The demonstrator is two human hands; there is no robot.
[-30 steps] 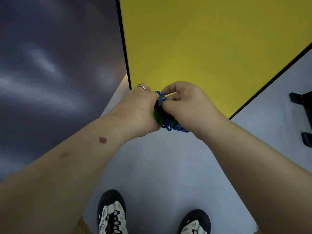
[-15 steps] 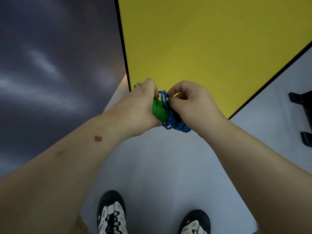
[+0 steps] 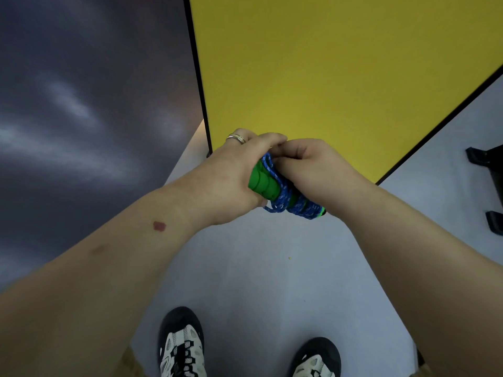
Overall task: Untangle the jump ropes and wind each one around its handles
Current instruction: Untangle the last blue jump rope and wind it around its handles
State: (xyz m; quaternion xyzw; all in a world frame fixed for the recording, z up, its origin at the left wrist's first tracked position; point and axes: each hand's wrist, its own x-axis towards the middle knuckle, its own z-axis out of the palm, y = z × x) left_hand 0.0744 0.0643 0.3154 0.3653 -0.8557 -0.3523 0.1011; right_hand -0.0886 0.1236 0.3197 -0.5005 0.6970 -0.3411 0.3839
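A jump rope with green handles and a blue cord is held in the air in front of me, above the floor. The cord lies in several turns around the handles. My left hand, with a ring on one finger, grips the upper end of the green handles. My right hand closes over the wound cord from the right, fingers curled on the blue turns near the top. A small green tip pokes out below my right hand. No other rope is in view.
A yellow tabletop with a black edge fills the upper right. A dark surface covers the left. Pale floor lies below, with my two shoes at the bottom. A black object sits at the right edge.
My left hand has slid up the handles, baring more green. Both hands have shifted slightly right and closer together, and more wound cord shows below them.
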